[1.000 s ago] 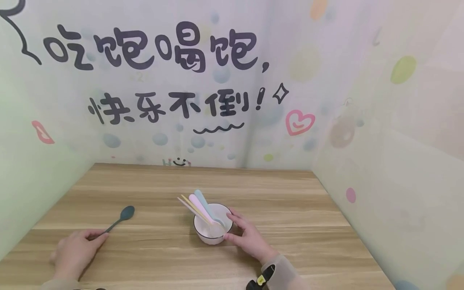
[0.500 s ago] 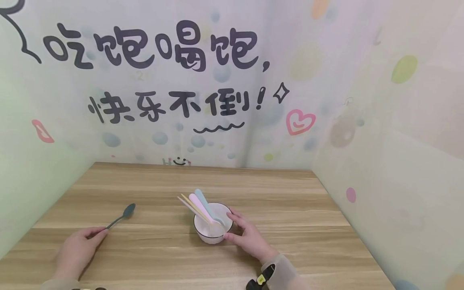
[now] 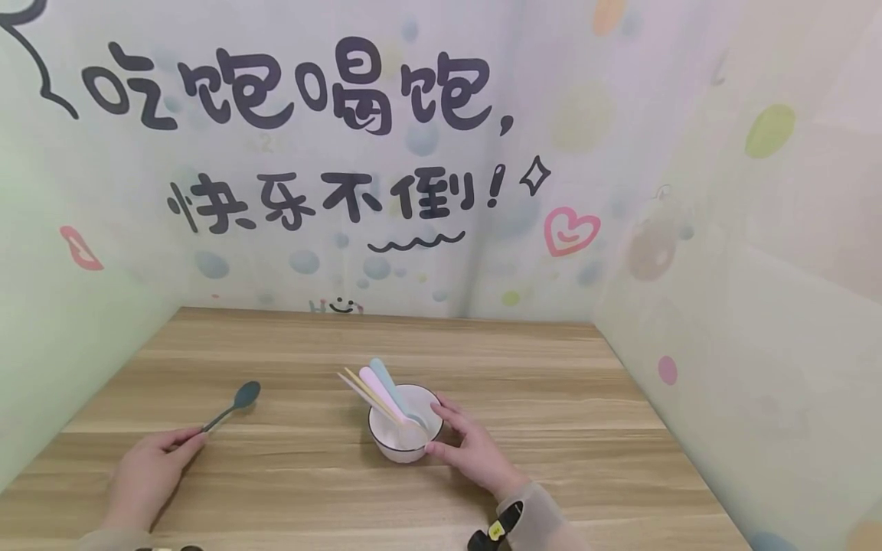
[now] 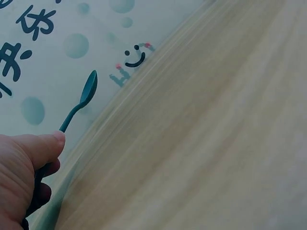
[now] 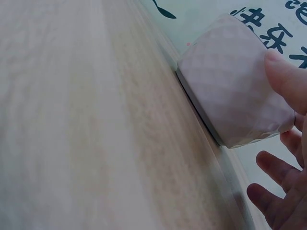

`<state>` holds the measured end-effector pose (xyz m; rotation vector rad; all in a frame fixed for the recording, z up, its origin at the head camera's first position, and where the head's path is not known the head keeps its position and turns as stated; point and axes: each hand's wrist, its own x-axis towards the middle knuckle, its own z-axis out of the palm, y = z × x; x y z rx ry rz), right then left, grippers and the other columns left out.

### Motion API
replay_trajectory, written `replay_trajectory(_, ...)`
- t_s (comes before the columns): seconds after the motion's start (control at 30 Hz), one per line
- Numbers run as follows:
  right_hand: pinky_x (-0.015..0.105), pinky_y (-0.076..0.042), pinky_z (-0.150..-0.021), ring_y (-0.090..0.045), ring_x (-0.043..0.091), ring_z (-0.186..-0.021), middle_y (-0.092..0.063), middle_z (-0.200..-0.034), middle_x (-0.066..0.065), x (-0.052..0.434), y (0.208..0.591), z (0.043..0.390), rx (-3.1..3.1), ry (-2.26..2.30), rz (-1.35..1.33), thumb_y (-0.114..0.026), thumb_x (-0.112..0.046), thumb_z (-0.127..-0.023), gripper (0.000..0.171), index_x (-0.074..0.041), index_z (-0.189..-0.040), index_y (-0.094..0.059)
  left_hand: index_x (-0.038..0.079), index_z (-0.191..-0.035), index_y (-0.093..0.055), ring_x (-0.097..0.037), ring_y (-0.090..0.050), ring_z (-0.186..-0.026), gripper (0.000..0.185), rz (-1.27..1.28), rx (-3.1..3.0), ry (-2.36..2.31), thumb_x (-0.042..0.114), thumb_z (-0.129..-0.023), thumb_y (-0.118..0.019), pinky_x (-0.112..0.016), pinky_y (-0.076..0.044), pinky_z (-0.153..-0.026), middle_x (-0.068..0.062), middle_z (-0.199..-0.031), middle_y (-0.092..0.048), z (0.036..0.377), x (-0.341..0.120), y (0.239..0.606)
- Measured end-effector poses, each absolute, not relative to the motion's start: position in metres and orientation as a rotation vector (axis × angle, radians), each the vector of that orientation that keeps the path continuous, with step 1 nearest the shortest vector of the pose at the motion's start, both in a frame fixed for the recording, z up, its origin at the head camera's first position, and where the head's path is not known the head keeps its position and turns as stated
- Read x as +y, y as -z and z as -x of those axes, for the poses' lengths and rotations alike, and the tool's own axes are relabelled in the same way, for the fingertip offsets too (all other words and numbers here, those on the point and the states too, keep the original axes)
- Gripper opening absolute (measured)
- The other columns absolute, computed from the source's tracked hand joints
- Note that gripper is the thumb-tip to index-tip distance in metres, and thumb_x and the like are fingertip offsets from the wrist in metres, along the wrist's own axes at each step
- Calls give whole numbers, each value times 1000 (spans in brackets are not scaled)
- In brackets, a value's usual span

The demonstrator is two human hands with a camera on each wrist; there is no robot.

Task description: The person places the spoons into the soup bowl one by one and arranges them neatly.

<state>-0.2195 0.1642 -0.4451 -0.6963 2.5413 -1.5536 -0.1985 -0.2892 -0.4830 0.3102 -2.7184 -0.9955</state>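
Note:
My left hand point(image 3: 148, 474) pinches the handle of a dark teal spoon point(image 3: 246, 394) between thumb and fingers, at the left of the head view. The left wrist view shows this spoon point(image 4: 89, 89) with its bowl end pointing up and away from the thumb. Near the middle of the table, my right hand point(image 3: 478, 455) holds a white dark-rimmed bowl point(image 3: 396, 451) by its right side, thumb at the near rim. Leaning in it are a pink spoon point(image 3: 379, 390), a light blue spoon point(image 3: 387, 383) and thin sticks point(image 3: 354, 386). The bowl's faceted outside point(image 5: 230, 81) fills part of the right wrist view.
The wood-grain table point(image 3: 551, 398) ends at a white back wall point(image 3: 276, 283) with dark lettering and bubble prints. Side walls stand at left and right point(image 3: 758, 306). A black-and-yellow device point(image 3: 496, 528) is strapped at the right wrist.
The teal spoon's tip has shifted slightly up and to the right in the head view, turning as the left fingers moved. The right hand and bowl have stayed in place.

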Motion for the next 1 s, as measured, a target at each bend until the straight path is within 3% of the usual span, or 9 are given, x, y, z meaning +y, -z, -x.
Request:
replay_trajectory(0.3, 56, -23, -109, -26, 38, -140, -29, -153, 19, 163, 441, 218, 2571, 1526, 710, -73, -16, -86, 64, 6, -139, -45, 3, -113, -70, -28, -57, -88, 49, -283, -2688, 1031, 47, -94, -57, -37, -39, -67, -19, -104, -66, 201, -285, 478)
replay_trajectory(0.53, 54, -23, -110, -25, 31, -142, -29, -155, 11, 169, 469, 232, 2590, 1532, 720, -74, -22, -86, 65, -3, -141, -46, 4, -113, -70, -28, -55, -90, 46, -214, -2698, 1016, 44, -94, -58, -36, -38, -68, -20, -108, -64, 202, -278, 465)
replay_trajectory(0.77, 55, -23, -109, -26, 35, -141, -31, -153, 16, 164, 444, 219, 2583, 1528, 714, -74, -17, -85, 64, 6, -138, -46, 8, -108, -73, -10, -48, -75, 36, -104, -2671, 992, 40, -93, -63, -26, -38, -60, -7, -97, -65, 201, -269, 452)
replay_trajectory(1.0, 56, -23, -109, -25, 36, -141, -30, -153, 18, 165, 441, 216, 2579, 1527, 715, -73, -18, -86, 64, 6, -138, -45, 15, -107, -74, -6, -48, -78, 33, -38, -2667, 1061, 42, -91, -65, -24, -38, -64, -2, -98, -64, 200, -258, 438)
